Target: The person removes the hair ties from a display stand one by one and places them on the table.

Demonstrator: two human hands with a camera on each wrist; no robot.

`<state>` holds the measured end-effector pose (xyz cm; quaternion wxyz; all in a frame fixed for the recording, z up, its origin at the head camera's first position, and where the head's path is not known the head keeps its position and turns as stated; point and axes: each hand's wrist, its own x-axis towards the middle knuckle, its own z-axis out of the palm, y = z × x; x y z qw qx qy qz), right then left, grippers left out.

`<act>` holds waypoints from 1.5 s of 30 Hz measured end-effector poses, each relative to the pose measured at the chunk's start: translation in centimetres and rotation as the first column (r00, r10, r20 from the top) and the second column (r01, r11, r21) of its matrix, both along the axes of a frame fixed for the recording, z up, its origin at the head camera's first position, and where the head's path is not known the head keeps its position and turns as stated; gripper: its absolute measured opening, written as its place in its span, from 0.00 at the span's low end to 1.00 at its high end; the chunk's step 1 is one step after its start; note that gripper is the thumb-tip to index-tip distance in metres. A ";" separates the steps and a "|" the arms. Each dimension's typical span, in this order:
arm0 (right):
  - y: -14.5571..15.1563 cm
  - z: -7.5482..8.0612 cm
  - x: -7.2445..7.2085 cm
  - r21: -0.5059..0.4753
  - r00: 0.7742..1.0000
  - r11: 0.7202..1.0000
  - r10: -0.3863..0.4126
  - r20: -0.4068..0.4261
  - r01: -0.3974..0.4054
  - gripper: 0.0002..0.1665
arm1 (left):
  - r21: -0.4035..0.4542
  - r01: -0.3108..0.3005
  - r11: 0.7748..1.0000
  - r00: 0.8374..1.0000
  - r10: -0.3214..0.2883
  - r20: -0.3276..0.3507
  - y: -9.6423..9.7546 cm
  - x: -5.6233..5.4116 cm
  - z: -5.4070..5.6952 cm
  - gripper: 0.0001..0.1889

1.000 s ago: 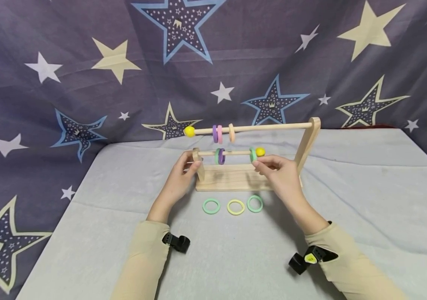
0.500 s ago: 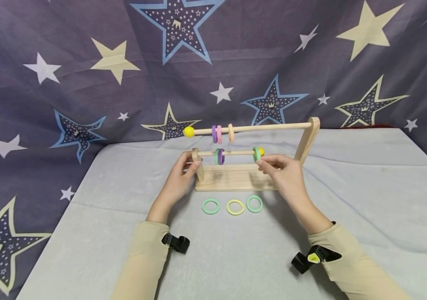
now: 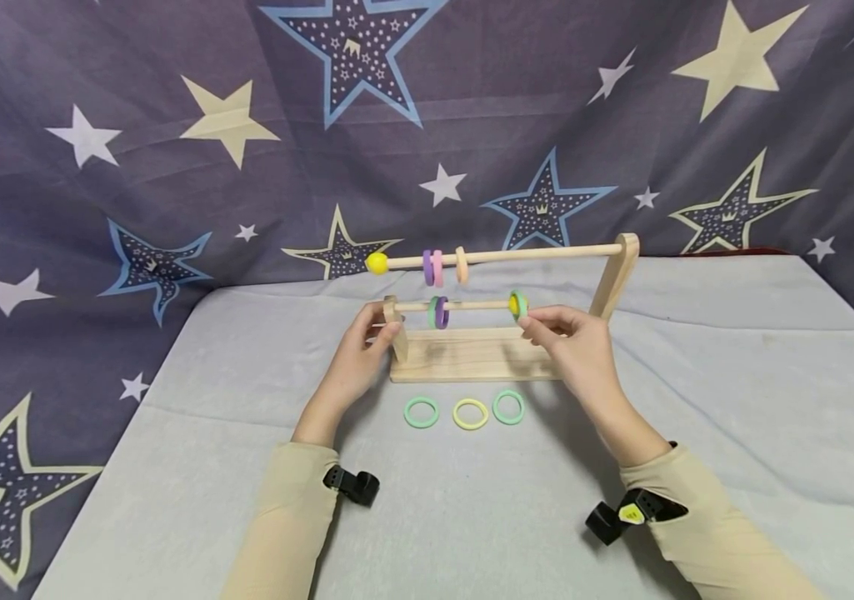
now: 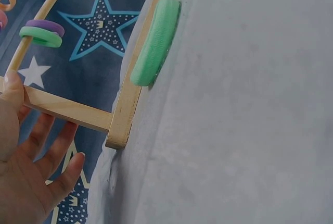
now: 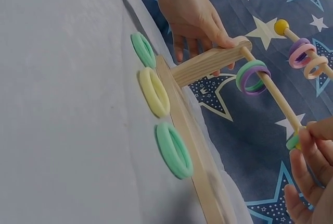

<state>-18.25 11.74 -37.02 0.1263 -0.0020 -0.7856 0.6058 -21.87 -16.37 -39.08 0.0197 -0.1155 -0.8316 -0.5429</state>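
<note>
While one green ring is held by the right hand at the yellow knob of the lower rod, the stand is steadied, it seems, by the left hand at its short upright. The work is judged to be partway along: if rings are being taken off, as appears likely, three are finished with, being laid flat in a row on the grey cloth before the wooden base: a green one, a yellow one and another green one. Left on the lower rod, near the upright, are a green loop and a purple loop, side by side; on the upper rod, purple, pink and peach rings are hung, and whether these are to be dealt with cannot be told. The held ring is pinched between right thumb and forefinger, the other fingers being spread clear; whether the knob has been fully passed is not shown. By the left hand, the upright's top is loosely clasped, thumb on the near side, fingers reaching behind, partly hidden.
</note>
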 end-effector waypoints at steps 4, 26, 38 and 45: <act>0.2 0.1 0.1 0.004 1.000 1.000 -0.010 -0.004 0.010 0.14 | -0.004 0.004 1.000 1.000 -0.004 -0.014 -0.1 -0.1 -0.2 0.19; 1.2 0.5 0.2 0.035 1.000 0.999 -0.028 0.008 0.028 0.15 | -0.027 0.008 1.000 1.000 -0.008 -0.015 -0.2 -0.1 -0.3 0.20; 1.9 0.7 0.5 0.057 0.999 0.998 0.002 0.053 -0.005 0.17 | -0.026 0.004 1.000 1.000 -0.004 -0.005 -0.3 -0.1 -0.3 0.20; 2.6 0.5 0.5 0.109 0.998 0.994 0.024 0.058 -0.030 0.16 | -0.030 0.004 1.000 1.000 -0.004 -0.001 -0.3 -0.2 -0.3 0.21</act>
